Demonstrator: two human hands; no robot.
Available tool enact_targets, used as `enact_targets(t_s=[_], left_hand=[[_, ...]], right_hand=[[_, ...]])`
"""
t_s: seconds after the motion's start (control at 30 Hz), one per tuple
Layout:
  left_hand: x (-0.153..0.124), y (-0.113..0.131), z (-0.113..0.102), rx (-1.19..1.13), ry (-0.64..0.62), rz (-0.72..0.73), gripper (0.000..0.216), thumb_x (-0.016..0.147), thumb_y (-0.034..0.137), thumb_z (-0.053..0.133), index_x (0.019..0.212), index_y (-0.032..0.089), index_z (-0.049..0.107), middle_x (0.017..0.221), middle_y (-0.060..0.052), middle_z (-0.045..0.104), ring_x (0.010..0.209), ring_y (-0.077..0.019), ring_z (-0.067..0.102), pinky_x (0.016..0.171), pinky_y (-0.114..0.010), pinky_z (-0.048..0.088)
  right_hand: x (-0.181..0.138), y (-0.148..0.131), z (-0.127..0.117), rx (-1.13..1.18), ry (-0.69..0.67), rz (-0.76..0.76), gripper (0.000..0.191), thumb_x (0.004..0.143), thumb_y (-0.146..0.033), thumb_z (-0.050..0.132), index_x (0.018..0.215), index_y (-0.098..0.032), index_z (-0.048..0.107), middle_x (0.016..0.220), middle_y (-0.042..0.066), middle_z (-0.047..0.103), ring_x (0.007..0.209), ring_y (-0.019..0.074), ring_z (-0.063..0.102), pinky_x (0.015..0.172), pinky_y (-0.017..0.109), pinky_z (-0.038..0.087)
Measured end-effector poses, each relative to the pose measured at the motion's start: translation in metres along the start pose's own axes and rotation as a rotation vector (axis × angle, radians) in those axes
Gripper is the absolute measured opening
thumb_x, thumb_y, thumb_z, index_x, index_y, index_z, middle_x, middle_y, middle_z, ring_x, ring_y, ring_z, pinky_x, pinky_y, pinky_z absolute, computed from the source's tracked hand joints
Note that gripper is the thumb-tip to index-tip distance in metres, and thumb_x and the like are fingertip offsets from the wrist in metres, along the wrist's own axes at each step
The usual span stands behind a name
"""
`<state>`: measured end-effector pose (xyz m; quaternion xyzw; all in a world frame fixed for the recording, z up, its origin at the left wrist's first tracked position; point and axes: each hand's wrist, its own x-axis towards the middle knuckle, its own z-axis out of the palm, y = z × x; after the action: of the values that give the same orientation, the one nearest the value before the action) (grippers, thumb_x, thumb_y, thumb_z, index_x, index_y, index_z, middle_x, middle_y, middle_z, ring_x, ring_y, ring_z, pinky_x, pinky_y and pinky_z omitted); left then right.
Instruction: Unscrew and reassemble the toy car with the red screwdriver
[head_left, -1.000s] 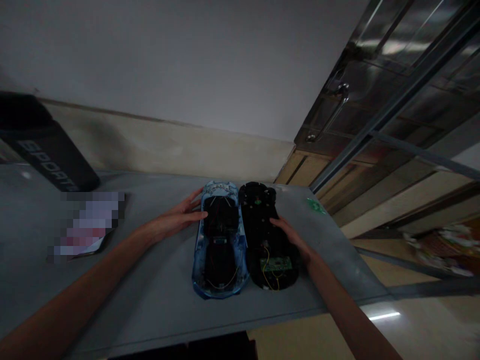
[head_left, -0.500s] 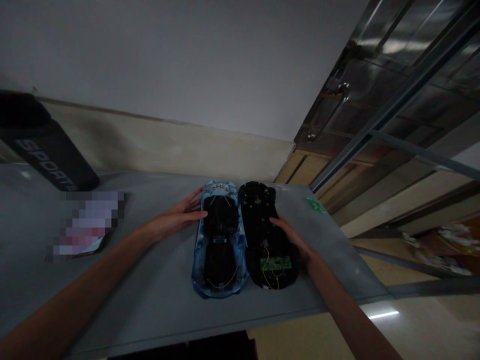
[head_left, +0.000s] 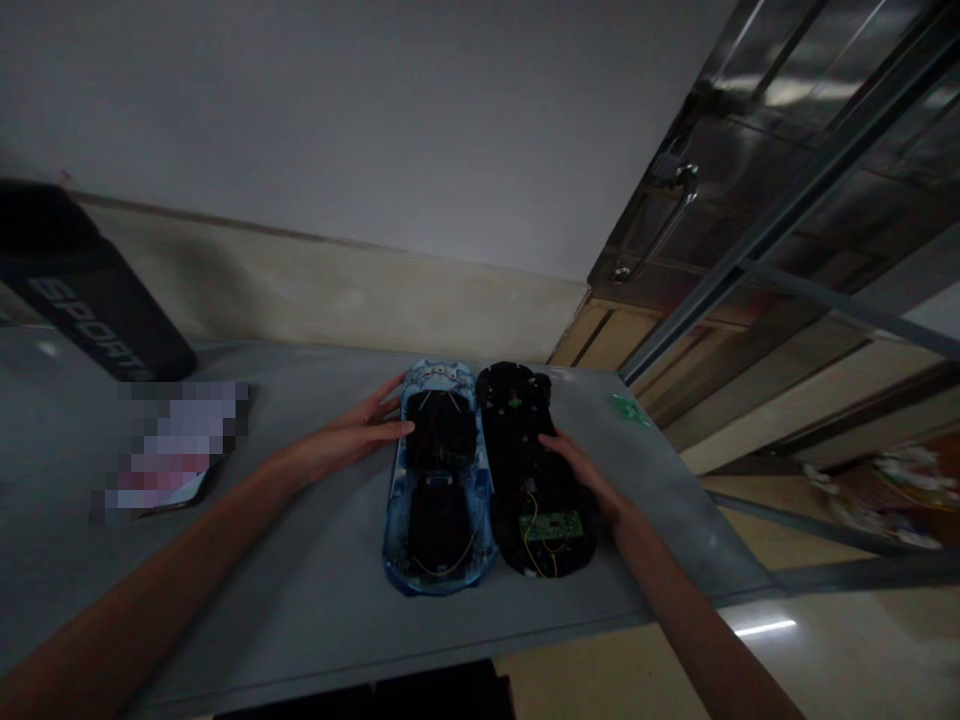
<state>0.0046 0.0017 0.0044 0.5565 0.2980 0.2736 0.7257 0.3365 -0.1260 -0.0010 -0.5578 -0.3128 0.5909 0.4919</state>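
A blue toy car body shell (head_left: pixel 400 515) lies upside down on the table, its dark inside and a thin wire facing up. My left hand (head_left: pixel 360 435) grips its left side, thumb over the edge and fingers along the outside. Against the shell's right side lies a black toy car chassis (head_left: pixel 517 455), inner face up. It carries a green circuit board (head_left: pixel 551 526) with yellow wires near its close end. My right hand (head_left: pixel 589 475) holds the chassis at its right edge, thumb on top; the other fingers are mostly hidden.
On the grey table (head_left: pixel 315 580), a phone-like object (head_left: pixel 172 450), blurred out, lies at left beside a black bottle (head_left: pixel 97 290) marked SPORTS. A small green piece (head_left: pixel 631 409) sits near the right edge. A wall stands behind; a metal frame (head_left: pixel 690 310) rises at right.
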Motion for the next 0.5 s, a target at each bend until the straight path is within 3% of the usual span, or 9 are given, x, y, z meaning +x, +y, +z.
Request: enact_targets(t_s=[0.1,0.33,0.5], left_hand=[[0.0003,0.0005,-0.0003,0.001,-0.006,-0.002,0.114,0.086,0.04,0.087,0.176,0.04,0.016,0.179,-0.004,0.041,0.165,-0.0346,0.036,0.135,-0.052,0.029],[-0.0014,0.0046,0.0022,0.012,-0.014,-0.006,0.12,0.086,0.042,0.087,0.177,0.036,0.01,0.183,-0.009,0.03,0.168,-0.0357,0.03,0.137,-0.054,0.026],[-0.0025,0.004,0.0021,0.017,-0.015,-0.003,0.113,0.091,0.039,0.083,0.177,0.035,0.01,0.181,-0.009,0.035,0.165,-0.0363,0.035,0.135,-0.053,0.03]], right_hand=[[-0.0017,-0.0016,0.0015,0.007,0.019,0.001,0.044,0.08,-0.047,0.084,0.119,-0.031,0.074,0.113,0.004,0.085,0.098,0.0292,0.079,0.084,0.041,0.062],[-0.0011,-0.0022,0.0002,-0.002,0.027,0.001,0.046,0.079,-0.048,0.086,0.119,-0.031,0.074,0.112,0.004,0.084,0.099,0.0293,0.078,0.085,0.041,0.062],[-0.0007,-0.0019,0.0008,0.005,0.009,-0.001,0.044,0.081,-0.048,0.084,0.119,-0.029,0.075,0.112,0.006,0.084,0.096,0.0291,0.078,0.086,0.042,0.062]])
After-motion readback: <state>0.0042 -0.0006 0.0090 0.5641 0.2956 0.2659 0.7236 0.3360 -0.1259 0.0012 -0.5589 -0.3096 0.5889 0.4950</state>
